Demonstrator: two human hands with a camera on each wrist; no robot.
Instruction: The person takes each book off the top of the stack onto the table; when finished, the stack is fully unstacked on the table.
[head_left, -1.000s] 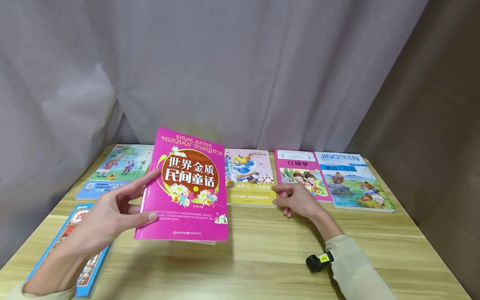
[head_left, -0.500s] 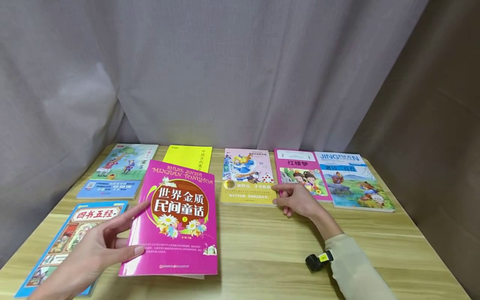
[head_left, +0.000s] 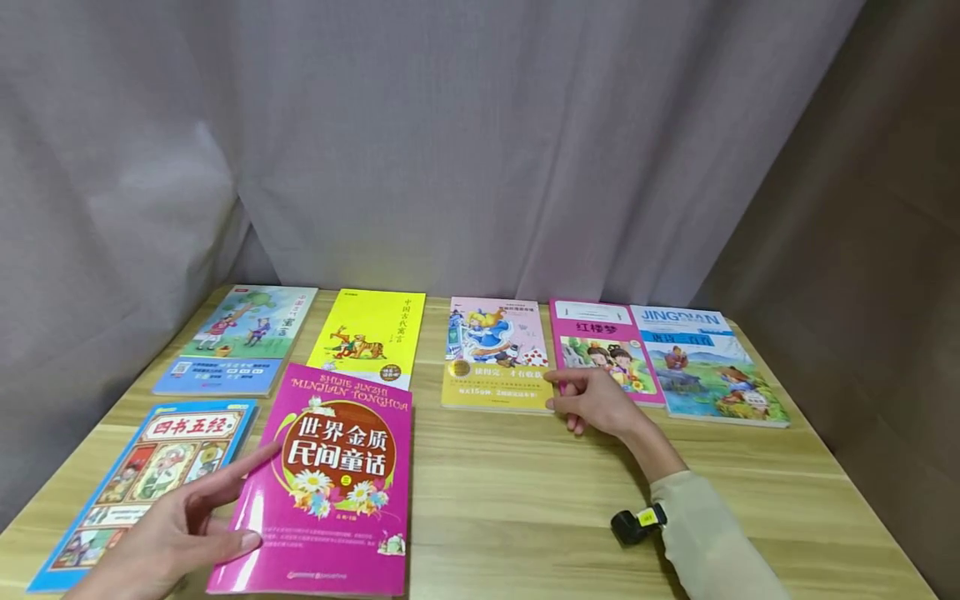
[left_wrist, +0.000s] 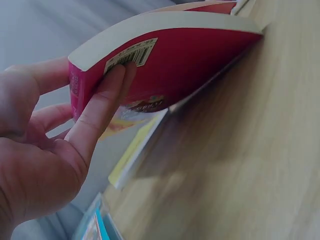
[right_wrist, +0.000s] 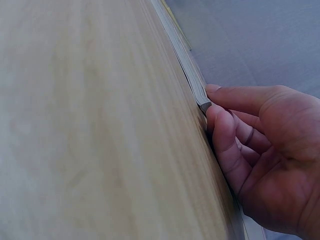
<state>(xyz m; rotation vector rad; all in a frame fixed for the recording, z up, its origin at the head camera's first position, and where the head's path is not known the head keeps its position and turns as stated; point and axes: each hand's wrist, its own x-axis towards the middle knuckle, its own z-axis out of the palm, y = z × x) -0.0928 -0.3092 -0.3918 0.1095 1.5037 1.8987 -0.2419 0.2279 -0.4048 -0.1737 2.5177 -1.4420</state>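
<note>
My left hand (head_left: 161, 537) grips a magenta paperback book (head_left: 322, 475) by its spine side, cover up, over the near-left part of the table. In the left wrist view the book (left_wrist: 175, 65) is tilted, its far edge low by the wood, with a finger across the barcode. My right hand (head_left: 600, 408) pinches the lower right corner of a pink-and-yellow book (head_left: 491, 333) lying flat at the back. The right wrist view has the fingers of that hand (right_wrist: 280, 145) around the book's corner, beside its page edges (right_wrist: 182, 55).
Flat on the wooden table (head_left: 495, 517) lie a green-and-blue book (head_left: 236, 342), a yellow book (head_left: 367, 333), a blue-bordered book (head_left: 150, 483), a pink book (head_left: 603, 350) and a blue landscape-cover book (head_left: 708, 367). Grey curtain (head_left: 420, 142) hangs behind. A black wrist device (head_left: 637, 525) sits at my right sleeve.
My left hand has lowered the magenta book toward me and slightly left, uncovering the yellow book behind it. My right hand has stayed in place.
</note>
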